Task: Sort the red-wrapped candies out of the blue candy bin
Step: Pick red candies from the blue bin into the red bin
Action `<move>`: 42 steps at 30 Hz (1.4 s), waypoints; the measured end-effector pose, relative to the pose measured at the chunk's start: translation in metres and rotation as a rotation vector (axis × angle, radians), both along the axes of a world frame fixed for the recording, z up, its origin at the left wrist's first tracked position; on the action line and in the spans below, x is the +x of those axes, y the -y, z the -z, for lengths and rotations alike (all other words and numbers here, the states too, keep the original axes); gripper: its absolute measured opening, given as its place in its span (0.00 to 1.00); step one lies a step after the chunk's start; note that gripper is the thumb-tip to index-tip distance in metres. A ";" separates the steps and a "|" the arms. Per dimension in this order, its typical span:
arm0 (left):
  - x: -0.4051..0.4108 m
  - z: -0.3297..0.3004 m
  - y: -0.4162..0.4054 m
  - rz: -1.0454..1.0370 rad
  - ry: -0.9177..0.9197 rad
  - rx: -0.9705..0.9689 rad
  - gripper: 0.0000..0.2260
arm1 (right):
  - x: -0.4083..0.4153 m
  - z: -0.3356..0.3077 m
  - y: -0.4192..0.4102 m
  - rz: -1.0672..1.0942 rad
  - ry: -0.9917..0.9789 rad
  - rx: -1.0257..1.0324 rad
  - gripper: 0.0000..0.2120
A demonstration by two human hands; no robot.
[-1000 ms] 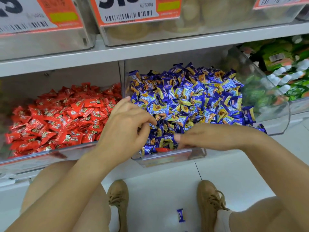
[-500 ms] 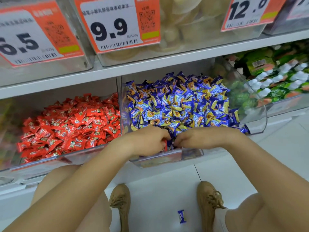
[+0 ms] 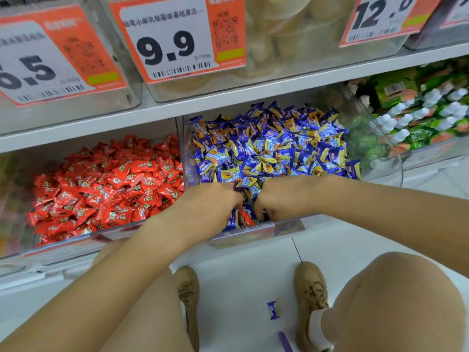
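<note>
A clear bin (image 3: 253, 236) on the lower shelf is heaped with blue-and-yellow wrapped candies (image 3: 269, 146). Both my hands are dug into its front edge, fingers curled down among the wrappers. My left hand (image 3: 210, 201) and my right hand (image 3: 281, 196) almost touch. Between them a red-wrapped candy (image 3: 245, 217) shows against the bin's front wall, beside blue ones. My fingertips are buried, so what each hand holds is hidden. To the left stands a bin of red-wrapped candies (image 3: 109, 184).
Price tags hang on the upper shelf bins (image 3: 172, 41). A bin of green and white packets (image 3: 418, 118) stands at the right. On the white floor lie a blue candy (image 3: 272, 310) and a purple strip (image 3: 285, 341) between my tan shoes (image 3: 311, 293).
My left hand has dropped from above the pile and closed down into the bin's front. Both hands have dug deeper together. The view has tilted up, showing more of the upper shelf.
</note>
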State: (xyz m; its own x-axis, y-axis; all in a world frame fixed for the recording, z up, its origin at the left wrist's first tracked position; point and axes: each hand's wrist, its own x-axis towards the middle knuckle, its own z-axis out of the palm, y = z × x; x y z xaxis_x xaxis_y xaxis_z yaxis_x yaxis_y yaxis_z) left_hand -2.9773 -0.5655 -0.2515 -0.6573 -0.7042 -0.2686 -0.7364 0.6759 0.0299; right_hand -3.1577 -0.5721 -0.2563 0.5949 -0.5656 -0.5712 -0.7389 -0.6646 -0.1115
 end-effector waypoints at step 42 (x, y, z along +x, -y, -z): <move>-0.004 -0.008 0.017 -0.053 -0.096 0.118 0.06 | -0.016 0.028 0.004 0.075 0.234 0.042 0.11</move>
